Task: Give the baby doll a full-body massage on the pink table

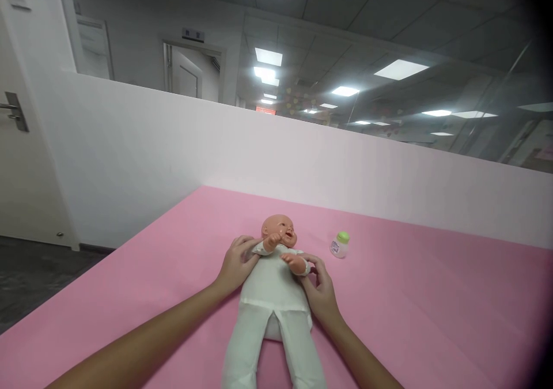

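A baby doll (pixel 274 297) in a white bodysuit lies on its back on the pink surface (pixel 432 308), head pointing away from me. My left hand (pixel 237 265) rests against the doll's shoulder and upper arm on the left side, fingers curled around it. My right hand (pixel 320 290) presses on the doll's other side, by its raised forearm and torso. Both hands hold the doll's upper body between them.
A small white bottle with a green cap (pixel 340 245) stands on the pink surface to the right of the doll's head. A white partition wall (pixel 259 153) runs behind the surface. A door and dark floor are at the left.
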`<state>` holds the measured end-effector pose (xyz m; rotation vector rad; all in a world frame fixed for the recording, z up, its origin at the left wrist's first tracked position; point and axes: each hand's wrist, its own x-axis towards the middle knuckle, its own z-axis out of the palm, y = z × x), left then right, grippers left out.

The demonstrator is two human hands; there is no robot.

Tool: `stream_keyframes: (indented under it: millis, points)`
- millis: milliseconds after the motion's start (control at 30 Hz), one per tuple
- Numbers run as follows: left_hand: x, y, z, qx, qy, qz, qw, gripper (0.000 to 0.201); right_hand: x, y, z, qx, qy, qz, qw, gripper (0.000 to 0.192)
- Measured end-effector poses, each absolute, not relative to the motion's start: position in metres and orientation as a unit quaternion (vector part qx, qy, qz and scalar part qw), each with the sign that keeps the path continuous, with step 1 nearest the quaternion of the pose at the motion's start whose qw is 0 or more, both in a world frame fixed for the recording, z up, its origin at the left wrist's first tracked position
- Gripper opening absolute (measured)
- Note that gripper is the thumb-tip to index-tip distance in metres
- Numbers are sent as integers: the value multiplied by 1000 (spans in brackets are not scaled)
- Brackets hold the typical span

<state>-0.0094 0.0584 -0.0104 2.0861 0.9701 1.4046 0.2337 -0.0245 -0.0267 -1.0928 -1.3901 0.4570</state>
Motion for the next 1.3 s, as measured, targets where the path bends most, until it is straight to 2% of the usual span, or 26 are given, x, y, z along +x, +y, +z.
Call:
stream_keyframes:
  millis: [200,333,467,633,733,867,1000,1200,1300]
  points:
    - [-13,67,-12,632,408,546,367,35,237,-19,-31,-476,-457,311,684,39]
    - [-15,73,-17,592,418,549,416,42,240,-17,-32,-460,-400,353,710,43]
    - [-14,71,-17,608,416,537,411,43,241,-16,-31,-462,-372,363,718,46]
    - [-11,67,-14,660,394,525,366,40,239,-19,-27,-447,-453,335,695,33]
    - [-11,64,-12,717,361,507,314,34,238,-21,-26,-450,-559,265,644,24]
    - [-10,61,-10,756,344,487,270,37,236,-22,-27,-457,-632,164,604,27]
    - [-10,63,-10,733,355,502,291,35,234,-24,-24,-487,-579,218,617,31]
    - [-12,70,-14,627,384,528,425,42,236,-21,-24,-472,-463,327,675,39]
    - [-13,71,-15,604,387,528,454,46,241,-17,-30,-468,-411,360,695,42]
